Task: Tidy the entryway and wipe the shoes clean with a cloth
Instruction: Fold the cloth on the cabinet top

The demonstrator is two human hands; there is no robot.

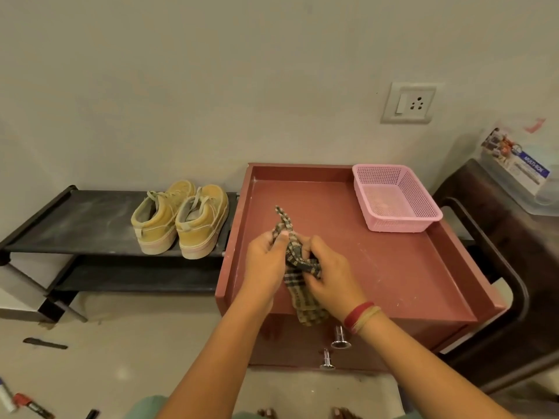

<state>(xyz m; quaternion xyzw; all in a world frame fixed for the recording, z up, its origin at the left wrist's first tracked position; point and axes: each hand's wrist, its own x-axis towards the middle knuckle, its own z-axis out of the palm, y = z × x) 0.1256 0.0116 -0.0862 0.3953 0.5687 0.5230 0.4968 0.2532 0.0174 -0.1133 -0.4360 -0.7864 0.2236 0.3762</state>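
Both the left hand (266,261) and right hand (328,278) pinch the bunched brown checked cloth (298,261), fingers curled. Its hanging tail could snag the chrome drawer knobs (340,337) when lifted toward the dusty mustard-yellow canvas sneakers (180,219).

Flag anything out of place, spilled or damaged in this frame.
Markers and a dark pen-like item lie loose on the floor, lower left, not put away. The black shoe rack shows pale dusty smears beside the yellow shoes. Nothing looks spilled or broken.

Cloth (307,306) partly hidden in grasp; markers (31,406) cut by bottom-left edge; box label (527,170) blurred.
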